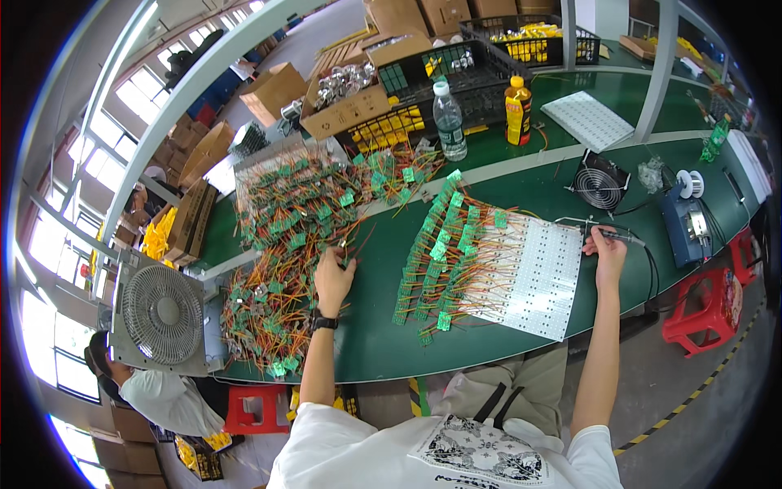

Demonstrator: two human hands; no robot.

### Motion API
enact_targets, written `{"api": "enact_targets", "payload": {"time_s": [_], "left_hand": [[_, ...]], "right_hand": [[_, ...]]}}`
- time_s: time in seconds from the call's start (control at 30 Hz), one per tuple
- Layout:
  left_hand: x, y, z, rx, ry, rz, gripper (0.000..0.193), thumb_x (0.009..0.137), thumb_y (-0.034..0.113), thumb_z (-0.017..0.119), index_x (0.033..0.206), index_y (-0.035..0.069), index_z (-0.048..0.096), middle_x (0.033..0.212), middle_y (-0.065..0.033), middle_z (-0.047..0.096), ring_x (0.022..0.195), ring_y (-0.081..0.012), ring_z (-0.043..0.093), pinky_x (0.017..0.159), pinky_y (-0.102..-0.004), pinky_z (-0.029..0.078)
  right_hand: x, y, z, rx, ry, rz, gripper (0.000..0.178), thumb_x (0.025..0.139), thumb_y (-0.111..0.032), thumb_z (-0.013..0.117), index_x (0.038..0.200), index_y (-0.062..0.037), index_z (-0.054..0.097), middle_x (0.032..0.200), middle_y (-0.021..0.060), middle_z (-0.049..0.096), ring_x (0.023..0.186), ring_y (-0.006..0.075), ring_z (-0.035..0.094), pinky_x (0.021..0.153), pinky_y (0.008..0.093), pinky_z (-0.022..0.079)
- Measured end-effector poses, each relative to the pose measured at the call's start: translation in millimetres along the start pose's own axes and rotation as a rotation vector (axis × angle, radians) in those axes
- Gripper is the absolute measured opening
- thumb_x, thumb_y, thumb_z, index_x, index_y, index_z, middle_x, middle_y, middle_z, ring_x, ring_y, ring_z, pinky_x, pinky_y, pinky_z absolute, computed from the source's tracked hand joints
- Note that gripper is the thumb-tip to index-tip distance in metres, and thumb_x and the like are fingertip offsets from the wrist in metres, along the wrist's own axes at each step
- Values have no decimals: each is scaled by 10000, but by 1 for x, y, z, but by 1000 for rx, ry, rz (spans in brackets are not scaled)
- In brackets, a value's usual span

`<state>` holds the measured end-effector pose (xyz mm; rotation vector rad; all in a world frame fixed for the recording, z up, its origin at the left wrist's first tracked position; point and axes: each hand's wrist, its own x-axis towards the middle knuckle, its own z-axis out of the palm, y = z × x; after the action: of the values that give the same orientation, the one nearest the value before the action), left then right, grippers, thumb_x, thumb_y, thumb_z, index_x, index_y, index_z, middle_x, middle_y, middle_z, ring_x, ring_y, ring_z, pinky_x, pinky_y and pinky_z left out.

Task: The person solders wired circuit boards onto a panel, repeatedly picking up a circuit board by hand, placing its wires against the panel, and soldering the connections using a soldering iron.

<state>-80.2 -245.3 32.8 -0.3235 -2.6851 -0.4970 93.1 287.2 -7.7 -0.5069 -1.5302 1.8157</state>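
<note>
My left hand (pixel 332 281), with a dark watch on its wrist, is at the right edge of a heap of small green circuit boards with orange and red wires (pixel 273 306). Its fingers are bent together by a wire end; what they pinch is too small to make out. In my right hand (pixel 604 257) is a soldering iron (pixel 619 235) with a black cable, held above the right edge of a white perforated panel (pixel 542 277). Rows of wired green boards (pixel 440 244) fan out from the panel's left side, their wires lying across it.
A small black fan (pixel 601 181) and a blue device with a solder spool (pixel 686 220) stand at the right. Behind are a water bottle (pixel 450 122), an orange drink bottle (pixel 518 112) and black crates (pixel 391 126). A large fan (pixel 163 314) is left; a co-worker (pixel 167 395) sits beyond.
</note>
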Motion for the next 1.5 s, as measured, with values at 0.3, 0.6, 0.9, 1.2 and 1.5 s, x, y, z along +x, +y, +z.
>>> {"api": "enact_targets", "payload": {"time_s": [0.3,0.6,0.9,1.2,1.5], "left_hand": [[-33,21,-28,-131,-105,-5,176,792,181,730,877,35,684,779,-102,643,651,-268,621,638,-392,481],[-16,84,-39,-726,-170,-34,204,958,111,604,1039,-71,646,925,-112,743,846,-149,714,723,-239,519],[36,196,2,-1124,-482,114,266,958,70,610,1157,-106,610,980,-154,727,905,-175,713,786,-233,545],[68,283,70,-1193,-724,342,239,973,64,571,1156,-81,622,1022,-131,717,879,-131,680,806,-251,548],[66,307,97,-1035,-745,587,184,961,96,580,1021,-69,636,804,-93,691,628,-104,626,571,-251,515]], "right_hand": [[-4,0,-1,16,-1,26,159,896,-100,689,957,38,642,714,70,631,557,137,605,511,232,447],[-2,-6,3,0,27,-18,165,901,-108,683,963,39,639,723,72,632,565,133,604,516,228,445],[4,2,-9,208,129,38,202,878,-121,711,975,41,639,738,100,658,567,155,615,524,239,455],[9,0,-13,142,14,68,217,908,-141,688,1008,40,623,797,103,661,649,161,632,588,247,471],[15,0,-14,-12,-9,72,235,918,-154,678,1036,41,621,798,95,664,654,151,624,594,252,465]]}}
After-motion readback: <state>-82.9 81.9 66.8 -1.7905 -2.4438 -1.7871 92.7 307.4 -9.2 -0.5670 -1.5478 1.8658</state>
